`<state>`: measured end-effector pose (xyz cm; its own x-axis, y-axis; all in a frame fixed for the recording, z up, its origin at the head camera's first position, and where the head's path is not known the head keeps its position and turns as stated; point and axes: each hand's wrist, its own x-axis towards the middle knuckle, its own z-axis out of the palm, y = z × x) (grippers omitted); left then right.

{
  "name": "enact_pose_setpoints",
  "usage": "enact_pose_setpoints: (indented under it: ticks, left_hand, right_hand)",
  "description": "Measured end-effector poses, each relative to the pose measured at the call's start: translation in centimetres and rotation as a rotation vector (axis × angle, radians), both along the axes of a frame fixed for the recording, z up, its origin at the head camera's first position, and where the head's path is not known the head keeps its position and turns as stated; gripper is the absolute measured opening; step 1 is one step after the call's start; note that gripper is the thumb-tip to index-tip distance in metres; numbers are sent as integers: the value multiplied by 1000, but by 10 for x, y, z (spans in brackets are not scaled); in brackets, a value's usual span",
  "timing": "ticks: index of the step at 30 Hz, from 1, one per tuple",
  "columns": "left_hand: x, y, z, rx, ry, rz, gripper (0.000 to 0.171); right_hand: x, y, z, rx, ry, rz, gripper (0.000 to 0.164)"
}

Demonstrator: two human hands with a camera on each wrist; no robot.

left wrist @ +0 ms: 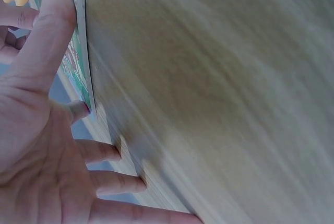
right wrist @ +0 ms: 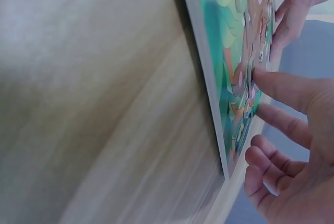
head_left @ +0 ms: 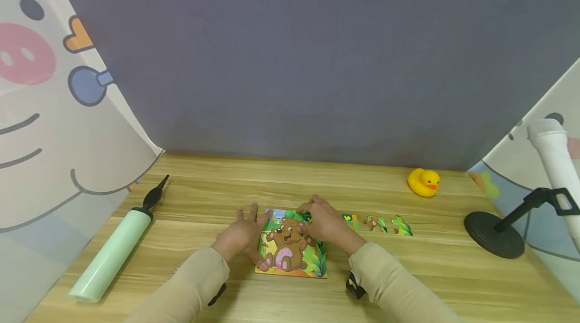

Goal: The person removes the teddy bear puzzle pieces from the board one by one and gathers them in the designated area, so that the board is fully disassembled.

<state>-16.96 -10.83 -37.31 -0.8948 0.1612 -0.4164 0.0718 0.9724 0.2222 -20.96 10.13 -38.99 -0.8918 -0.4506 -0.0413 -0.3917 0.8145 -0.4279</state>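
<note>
A jigsaw puzzle board [head_left: 290,257] with a cartoon bear lies flat on the wooden table. My left hand [head_left: 241,236] steadies its left side, fingers spread; the thumb lies at the lower left edge and the index finger reaches the upper left corner. In the left wrist view, the other fingers of that hand touch the table. My right hand [head_left: 327,225] is over the board's upper right. Its thumb and index finger pinch a puzzle piece [right wrist: 250,85] at the board's surface, mostly hidden, while the remaining fingers curl inward.
Loose puzzle pieces [head_left: 402,226] lie in a row right of the board. A yellow rubber duck [head_left: 423,182] sits at the back right. The microphone on a black stand [head_left: 494,235] is at far right; a pale green hand pump [head_left: 113,252] lies at left. A grey wall [head_left: 290,71] rises behind.
</note>
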Motion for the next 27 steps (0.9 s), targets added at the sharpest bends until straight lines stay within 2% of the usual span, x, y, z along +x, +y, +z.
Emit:
enact_pose_setpoints:
  ticks: [8,16,22,27]
  left_hand:
    - [-1,1,-1,-32,7,-15,132]
    - [0,3,1,-33,9,-16,132]
    - [-1,3,1,-46,8,-17,132]
    - [-1,3,0,-67,13,-23,132]
  right_hand:
    - [-1,-2,2,-9,-16,7,34]
    - [2,2,-3,58,78,54,33]
    - [-1,5,-3,11,40,43,39]
    - [-3,7,-5,19,46,25,42]
